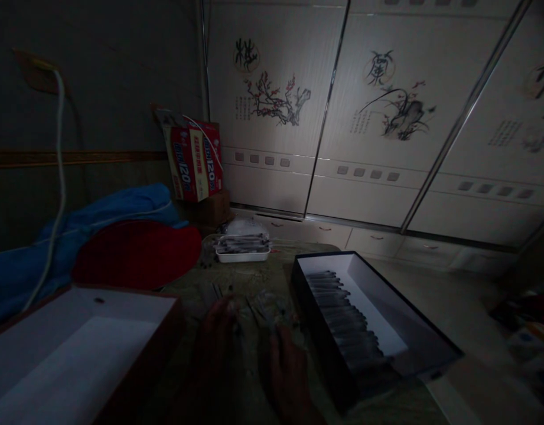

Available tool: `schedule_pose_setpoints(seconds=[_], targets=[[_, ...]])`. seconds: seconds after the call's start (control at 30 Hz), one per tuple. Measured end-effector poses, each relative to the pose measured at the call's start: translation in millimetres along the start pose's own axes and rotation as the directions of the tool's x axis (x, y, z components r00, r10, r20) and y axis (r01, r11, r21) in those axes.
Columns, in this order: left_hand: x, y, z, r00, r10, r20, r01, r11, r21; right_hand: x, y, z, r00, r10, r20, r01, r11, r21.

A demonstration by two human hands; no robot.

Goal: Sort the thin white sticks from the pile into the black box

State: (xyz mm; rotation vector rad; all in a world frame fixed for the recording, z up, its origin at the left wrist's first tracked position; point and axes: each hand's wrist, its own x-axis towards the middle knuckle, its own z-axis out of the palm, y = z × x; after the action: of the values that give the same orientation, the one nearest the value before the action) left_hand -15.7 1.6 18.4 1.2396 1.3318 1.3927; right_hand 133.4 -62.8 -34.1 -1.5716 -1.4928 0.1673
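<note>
The light is dim and both hands are slightly blurred. My left hand is over the table, its fingers bent together among small loose parts; whatever it holds is too dark to name. To its right, my right hand has thumb and fingers drawn together near thin sticks lying on the table; anything between its fingertips cannot be made out. Beside the right hand stands a dark open box with a row of slim grey pen-like sticks along its left side.
A white tray of similar sticks sits at the table's far end. An open white-lined box is at the left. Behind it lie a red round thing and blue cloth. A white cable hangs at left. Sliding doors stand beyond.
</note>
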Motion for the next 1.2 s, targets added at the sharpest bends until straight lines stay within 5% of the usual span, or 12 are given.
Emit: schedule_pose_setpoints(seconds=[0.27,0.5,0.7,1.03,1.2], targets=[[-3.5,4.2,-10.7,0.997,-0.05,-0.061,0.044,0.995,-0.089,-2.1,-29.4,-11.1,0.959,-0.254,0.126,0.263,0.963,-0.061],[-9.1,15.2,-3.7,0.993,-0.105,-0.049,0.1,0.99,-0.095,-0.6,-29.1,-11.2,0.966,-0.195,0.169,0.21,0.975,-0.078],[-6.9,-5.2,1.5,0.995,-0.095,0.016,0.096,0.994,-0.058,-2.1,-21.0,-6.4,0.962,-0.237,0.136,0.253,0.96,-0.118],[-14.6,-0.7,7.1,0.963,-0.206,0.172,0.25,0.921,-0.298,-1.4,-24.7,-1.8,0.946,-0.299,0.126,0.322,0.908,-0.266],[-10.4,-8.2,7.3,0.97,-0.086,0.226,0.15,0.947,-0.284,-10.8,-20.3,3.0,0.972,-0.182,0.146,0.19,0.981,-0.044]])
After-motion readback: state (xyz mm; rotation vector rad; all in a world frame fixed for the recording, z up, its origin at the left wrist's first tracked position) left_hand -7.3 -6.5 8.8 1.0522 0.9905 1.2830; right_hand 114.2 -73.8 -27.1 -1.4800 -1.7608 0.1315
